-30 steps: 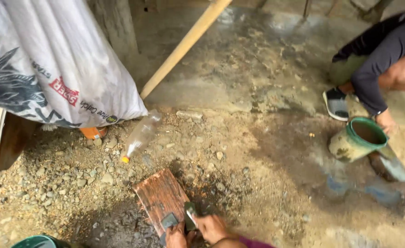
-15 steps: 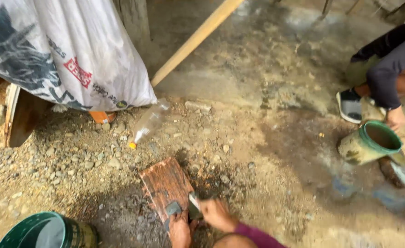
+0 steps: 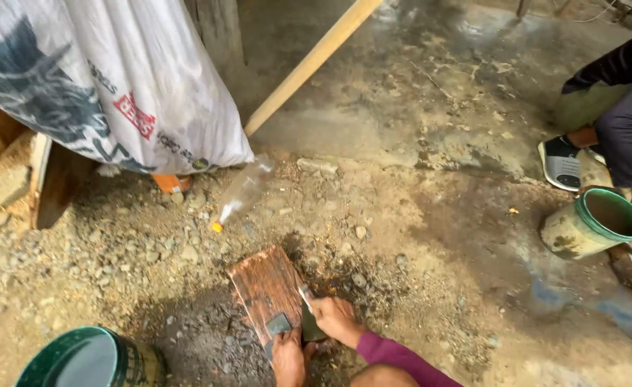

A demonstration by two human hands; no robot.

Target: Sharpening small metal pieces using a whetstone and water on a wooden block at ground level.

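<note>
- Wooden block (image 3: 267, 285), reddish-brown, lies on the gravel floor (image 3: 115, 265) just ahead of our hands.
- Our left hand (image 3: 289, 356) has its grip clamped on a small grey tool (image 3: 279, 325) at the block's near end.
- Our right hand (image 3: 336, 318) has its grip closed around a blade (image 3: 307, 301) touching the block's right edge.

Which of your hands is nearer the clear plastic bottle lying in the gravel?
Left, narrowly. The left hand grips the near end of the reddish board, below the bottle. The right hand sits at the board's right edge, farther sideways.
</note>
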